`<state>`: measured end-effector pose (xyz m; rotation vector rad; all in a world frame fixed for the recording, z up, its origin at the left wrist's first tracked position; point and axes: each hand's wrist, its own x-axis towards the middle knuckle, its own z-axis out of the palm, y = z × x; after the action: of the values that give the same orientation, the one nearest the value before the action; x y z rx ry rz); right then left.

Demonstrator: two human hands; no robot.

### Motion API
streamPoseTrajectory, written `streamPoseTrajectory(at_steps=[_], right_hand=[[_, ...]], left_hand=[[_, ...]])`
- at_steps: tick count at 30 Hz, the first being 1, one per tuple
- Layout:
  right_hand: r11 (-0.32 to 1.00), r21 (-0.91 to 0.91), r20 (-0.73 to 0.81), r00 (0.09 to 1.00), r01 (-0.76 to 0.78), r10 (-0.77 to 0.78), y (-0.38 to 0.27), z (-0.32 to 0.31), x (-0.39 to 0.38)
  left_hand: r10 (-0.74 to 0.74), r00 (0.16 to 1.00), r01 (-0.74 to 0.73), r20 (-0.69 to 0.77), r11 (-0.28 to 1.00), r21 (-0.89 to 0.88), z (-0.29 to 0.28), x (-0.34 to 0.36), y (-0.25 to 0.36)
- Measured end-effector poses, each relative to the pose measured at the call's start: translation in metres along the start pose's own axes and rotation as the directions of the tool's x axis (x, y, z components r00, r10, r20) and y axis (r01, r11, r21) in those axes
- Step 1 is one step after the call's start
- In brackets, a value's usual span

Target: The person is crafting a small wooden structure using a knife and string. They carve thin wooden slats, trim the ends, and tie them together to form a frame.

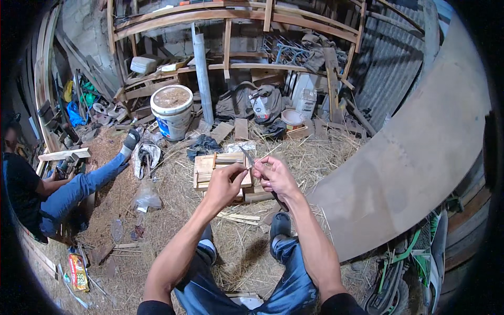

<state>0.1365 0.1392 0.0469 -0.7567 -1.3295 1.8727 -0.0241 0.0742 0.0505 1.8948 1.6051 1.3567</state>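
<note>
While the person sits on the straw-covered floor (173,210), both hands meet in front of the knees. The left hand (224,185) is clenched on a thin wooden stick (251,169), and the right hand (275,176) grasps a knife (247,156), its blade pointing up-left above the stick. Just beyond lies a stack of wooden slats (212,167); a white bucket (172,111) stands farther back.

Yellow-red snack packet (79,272) flat on ground lower left, white bucket (172,112) with blue label beside post, white-red carton (259,107) on sacks
</note>
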Motion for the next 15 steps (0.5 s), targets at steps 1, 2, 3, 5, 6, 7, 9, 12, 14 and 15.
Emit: streamPoseTrajectory(at_steps=[1, 2, 3, 5, 6, 7, 9, 12, 14, 15], right_hand=[[1.000, -0.014, -0.012, 1.000, 0.003, -0.003, -0.002, -0.002, 0.000], [0.999, -0.035, -0.083, 0.996, 0.017, -0.020, -0.004, -0.007, 0.000], [0.998, -0.057, -0.152, 0.988, 0.029, -0.038, -0.004, -0.015, 0.002], [0.995, -0.017, -0.271, 0.958, 0.093, -0.095, -0.016, -0.051, 0.000], [0.987, 0.057, -0.317, 0.940, 0.151, -0.126, -0.024, -0.075, -0.005], [0.982, 0.047, -0.369, 0.917, 0.182, -0.153, -0.028, -0.095, -0.012], [0.981, 0.015, -0.382, 0.908, 0.194, -0.174, -0.022, -0.107, -0.019], [0.978, -0.120, -0.287, 0.937, 0.170, -0.198, -0.008, -0.095, -0.022], [0.927, -0.321, -0.235, 0.932, 0.193, -0.275, -0.005, -0.058, -0.015], [0.927, -0.320, -0.187, 0.946, 0.197, -0.265, -0.007, -0.046, -0.018]], left_hand=[[0.031, 1.000, -0.030, -0.007, 0.999, 0.010, 0.001, 0.000, 0.000], [0.058, 0.998, -0.057, -0.018, 0.998, 0.018, 0.001, -0.002, -0.002], [0.084, 0.996, -0.083, -0.029, 0.996, 0.027, 0.000, -0.004, -0.006], [0.026, 1.000, -0.026, 0.007, 0.999, 0.047, -0.007, -0.007, 0.001], [0.012, 1.000, -0.011, -0.007, 0.999, 0.043, -0.012, -0.008, -0.004], [-0.003, 1.000, 0.004, -0.028, 0.999, 0.038, -0.014, -0.009, -0.013], [-0.061, 0.998, 0.062, -0.030, 0.997, 0.055, -0.019, -0.005, -0.019], [-0.073, 0.994, 0.078, -0.082, 0.996, 0.050, -0.012, 0.002, -0.018], [-0.117, 0.992, 0.118, -0.042, 0.993, 0.030, -0.006, 0.004, -0.017], [-0.124, 0.992, 0.124, -0.025, 0.992, -0.006, -0.002, 0.006, -0.015]])
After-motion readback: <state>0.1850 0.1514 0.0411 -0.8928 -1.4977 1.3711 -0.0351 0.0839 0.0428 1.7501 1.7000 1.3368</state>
